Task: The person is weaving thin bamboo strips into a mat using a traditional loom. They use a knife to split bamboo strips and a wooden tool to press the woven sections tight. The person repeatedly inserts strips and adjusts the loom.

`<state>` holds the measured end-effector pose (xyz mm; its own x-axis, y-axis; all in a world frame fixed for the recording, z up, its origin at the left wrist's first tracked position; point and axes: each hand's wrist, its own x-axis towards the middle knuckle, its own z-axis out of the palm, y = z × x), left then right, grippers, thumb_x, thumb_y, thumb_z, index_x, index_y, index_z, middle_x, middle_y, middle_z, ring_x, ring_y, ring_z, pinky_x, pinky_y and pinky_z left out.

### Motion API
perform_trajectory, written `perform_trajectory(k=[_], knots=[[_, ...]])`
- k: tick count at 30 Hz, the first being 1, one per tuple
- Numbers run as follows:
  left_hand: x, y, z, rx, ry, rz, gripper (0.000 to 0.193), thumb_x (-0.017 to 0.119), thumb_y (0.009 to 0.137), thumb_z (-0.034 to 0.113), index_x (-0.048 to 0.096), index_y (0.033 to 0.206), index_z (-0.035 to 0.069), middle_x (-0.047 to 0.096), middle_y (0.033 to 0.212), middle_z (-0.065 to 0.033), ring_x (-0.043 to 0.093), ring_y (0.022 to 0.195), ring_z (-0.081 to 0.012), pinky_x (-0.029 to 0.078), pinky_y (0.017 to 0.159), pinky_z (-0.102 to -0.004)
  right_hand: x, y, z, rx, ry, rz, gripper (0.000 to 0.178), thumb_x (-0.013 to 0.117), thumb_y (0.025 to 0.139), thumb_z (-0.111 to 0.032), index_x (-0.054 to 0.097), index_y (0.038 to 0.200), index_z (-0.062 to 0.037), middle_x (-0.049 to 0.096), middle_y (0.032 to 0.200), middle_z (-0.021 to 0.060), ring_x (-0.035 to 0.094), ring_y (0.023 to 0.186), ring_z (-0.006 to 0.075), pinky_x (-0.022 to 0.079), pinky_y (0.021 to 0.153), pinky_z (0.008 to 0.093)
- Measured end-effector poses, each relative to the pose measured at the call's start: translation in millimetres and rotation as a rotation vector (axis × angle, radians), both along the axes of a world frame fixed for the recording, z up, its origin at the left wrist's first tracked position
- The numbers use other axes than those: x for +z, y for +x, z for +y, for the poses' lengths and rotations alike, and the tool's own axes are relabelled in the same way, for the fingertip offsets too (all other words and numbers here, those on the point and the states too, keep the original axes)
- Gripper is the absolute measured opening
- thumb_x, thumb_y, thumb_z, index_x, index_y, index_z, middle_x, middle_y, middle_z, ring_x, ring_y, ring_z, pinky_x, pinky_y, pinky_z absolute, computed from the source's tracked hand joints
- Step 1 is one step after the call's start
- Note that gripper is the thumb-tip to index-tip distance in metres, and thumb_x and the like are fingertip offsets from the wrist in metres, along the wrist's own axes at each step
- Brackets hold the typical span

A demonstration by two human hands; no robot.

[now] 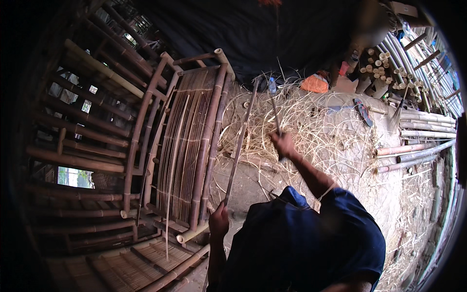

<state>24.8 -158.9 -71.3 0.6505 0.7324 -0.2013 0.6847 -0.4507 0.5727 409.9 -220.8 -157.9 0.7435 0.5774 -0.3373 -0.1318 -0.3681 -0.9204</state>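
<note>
My left hand (pixel 219 221), low and just right of the bamboo bench, is closed around the lower end of a long, narrow bamboo strip (pixel 239 148). The strip slants up and away from me, its far end near the dark cloth. My right hand (pixel 283 143) is farther forward, over the shavings, wrapped round the handle of a long knife (pixel 275 112). Its thin dark blade points away from me, apart from the strip. To the left stands the bamboo bench (pixel 197 185), with many thin split strips (pixel 177 141) lying lengthwise on its seat.
Pale curled shavings (pixel 306 129) litter the ground ahead. Bamboo frames (pixel 92 131) crowd the left side. Beyond hangs a dark cloth (pixel 292 44), with an orange bag (pixel 315 83) by it. Sandals (pixel 362 112) lie at the right, near stacked bamboo poles (pixel 413 158).
</note>
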Motion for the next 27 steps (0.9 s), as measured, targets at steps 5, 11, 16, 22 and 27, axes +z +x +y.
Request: perform_trajectory(k=[5, 11, 16, 22, 27], knots=[[-54, 72, 22, -0.211, -0.007, -0.125, 0.039, 0.047, 0.097, 0.027, 0.057, 0.126, 0.003, 0.064, 0.088, -0.0275, 0.063, 0.084, -0.0444, 0.050, 0.069, -0.0472, -2, -132, -27, 0.152, 0.227, 0.342, 0.047, 0.074, 0.080, -0.050, 0.070, 0.081, -0.0031, 0.060, 0.060, 0.0037, 0.052, 0.050, 0.0123, 0.042, 0.047, 0.0300], [16, 90, 20, -0.136, -0.049, 0.122, 0.062, 0.051, 0.095, 0.049, 0.045, 0.138, 0.006, 0.069, 0.090, -0.0200, 0.066, 0.085, -0.0391, 0.051, 0.073, -0.0458, -20, -91, -1, -0.027, 0.286, 0.481, 0.033, 0.061, 0.089, -0.028, 0.063, 0.069, -0.0014, 0.054, 0.054, 0.0069, 0.051, 0.046, 0.0150, 0.039, 0.042, 0.0330], [54, -95, 27, 0.044, -0.213, 0.526, 0.057, 0.042, 0.095, 0.057, 0.061, 0.120, 0.009, 0.067, 0.105, -0.0167, 0.063, 0.102, -0.0362, 0.049, 0.084, -0.0446, -53, 17, 18, -0.268, 0.228, 0.446, 0.027, 0.063, 0.083, -0.021, 0.061, 0.067, 0.0003, 0.054, 0.055, 0.0046, 0.050, 0.043, 0.0163, 0.039, 0.040, 0.0330], [10, -135, -1, -0.204, 0.003, -0.036, 0.026, 0.059, 0.093, 0.028, 0.064, 0.090, 0.003, 0.063, 0.075, -0.0138, 0.061, 0.067, -0.0294, 0.046, 0.062, -0.0395, -50, 88, 5, -0.335, 0.550, 0.741, 0.045, 0.066, 0.086, -0.049, 0.058, 0.073, -0.0067, 0.050, 0.059, 0.0032, 0.046, 0.044, 0.0169, 0.035, 0.040, 0.0329], [-31, -44, 0, 0.095, -0.579, -0.019, 0.037, 0.046, 0.100, 0.032, 0.064, 0.083, 0.005, 0.043, 0.053, 0.0008, 0.048, 0.051, -0.0056, 0.036, 0.048, -0.0250, -199, 32, -129, -0.004, -0.353, 0.448, 0.071, 0.044, 0.089, -0.068, 0.064, 0.069, -0.0028, 0.053, 0.055, 0.0116, 0.052, 0.048, 0.0256, 0.042, 0.050, 0.0391]])
